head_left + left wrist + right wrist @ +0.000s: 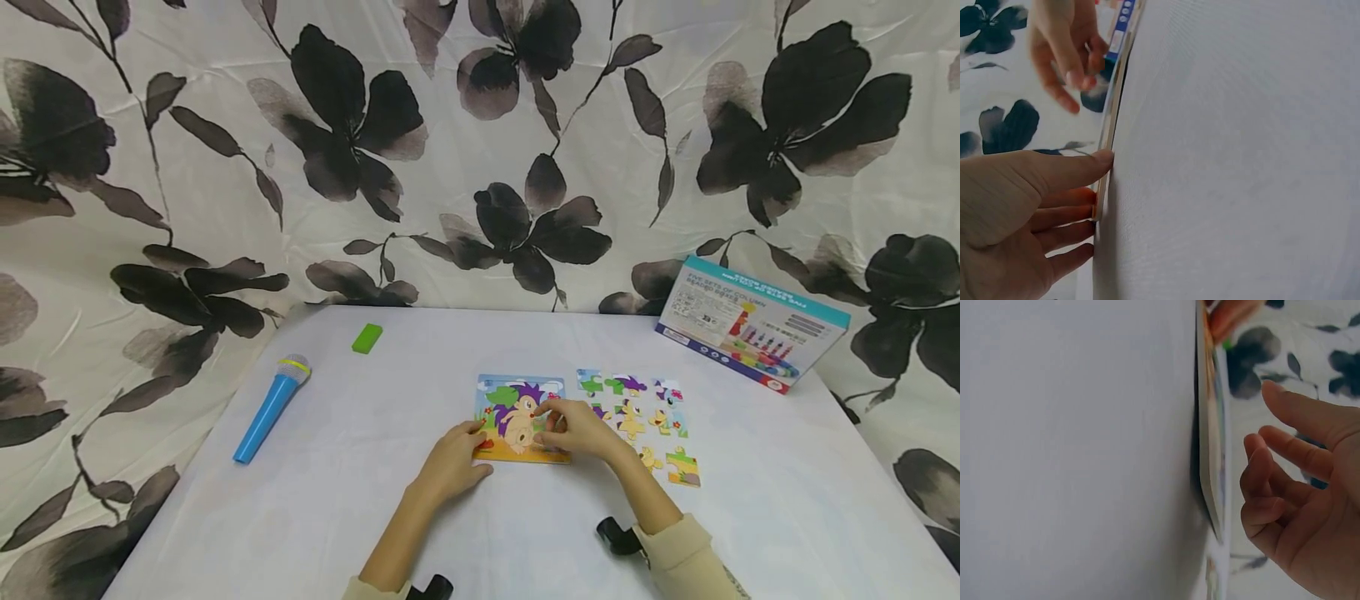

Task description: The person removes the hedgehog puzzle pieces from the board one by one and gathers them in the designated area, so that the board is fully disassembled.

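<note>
A jigsaw puzzle board [510, 451] with a purple-spined hedgehog picture lies flat on the white table. At its lower left corner is my left hand [450, 460]. Its fingers touch the left edge, while the thumb [1079, 172] lies along the near edge in the left wrist view. Over the board's right part hovers my right hand [581, 427]. In the right wrist view the right hand [1310, 506] has loosely bent fingers, the thumb apart, and nothing shows between them. Several loose puzzle pieces [630, 419] lie in rows just right of the board, partly hidden by the right hand.
A blue toy microphone [270, 408] lies at the left, with a green block [367, 338] beyond it near the back edge. At the back right a printed cardboard box [750, 325] stands tilted. Floral fabric [510, 225] hangs behind the white table [315, 517].
</note>
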`<state>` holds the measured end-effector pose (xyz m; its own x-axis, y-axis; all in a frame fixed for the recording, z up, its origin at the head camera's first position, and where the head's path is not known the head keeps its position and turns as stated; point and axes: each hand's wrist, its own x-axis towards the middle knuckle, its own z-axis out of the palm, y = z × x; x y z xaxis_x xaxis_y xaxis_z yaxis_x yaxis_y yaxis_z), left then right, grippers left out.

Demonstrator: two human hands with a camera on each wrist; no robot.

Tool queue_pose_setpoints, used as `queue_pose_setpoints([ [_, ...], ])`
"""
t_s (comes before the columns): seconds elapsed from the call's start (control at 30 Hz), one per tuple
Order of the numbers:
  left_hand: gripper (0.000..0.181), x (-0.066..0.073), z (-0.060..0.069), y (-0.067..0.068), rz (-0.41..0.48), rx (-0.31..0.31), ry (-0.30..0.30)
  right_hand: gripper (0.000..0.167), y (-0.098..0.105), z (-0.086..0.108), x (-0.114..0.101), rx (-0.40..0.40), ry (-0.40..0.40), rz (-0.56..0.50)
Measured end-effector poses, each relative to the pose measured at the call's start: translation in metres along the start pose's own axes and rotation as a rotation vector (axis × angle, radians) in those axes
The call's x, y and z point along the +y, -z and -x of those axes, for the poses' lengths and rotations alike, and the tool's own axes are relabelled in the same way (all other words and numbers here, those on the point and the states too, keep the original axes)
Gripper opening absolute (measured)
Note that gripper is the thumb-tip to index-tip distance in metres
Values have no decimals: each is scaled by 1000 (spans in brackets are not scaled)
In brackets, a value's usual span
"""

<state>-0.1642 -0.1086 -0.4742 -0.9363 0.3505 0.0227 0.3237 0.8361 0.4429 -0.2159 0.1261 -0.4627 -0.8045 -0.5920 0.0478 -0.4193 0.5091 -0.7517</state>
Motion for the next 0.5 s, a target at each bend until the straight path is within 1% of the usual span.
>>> queue_pose_setpoints([
  [0.1, 51, -1, 0, -1, 22, -1, 2, 36, -13, -12, -8, -21, 12, -6],
  [0.2, 55, -3, 1, -2, 37, 1, 16, 38, -23, -23, -14, -27, -2, 18],
  [0.3, 56, -4, 1, -3, 38, 7, 35, 38, -32, -32, -18, -29, -12, 79],
  [0.43, 54, -6, 3, -3, 27, 32, 34, 38, -40, -40, -25, -38, -31, 153],
  [0.5, 51, -7, 3, -2, 20, 48, 26, 37, -43, -42, -29, -38, -48, 169],
])
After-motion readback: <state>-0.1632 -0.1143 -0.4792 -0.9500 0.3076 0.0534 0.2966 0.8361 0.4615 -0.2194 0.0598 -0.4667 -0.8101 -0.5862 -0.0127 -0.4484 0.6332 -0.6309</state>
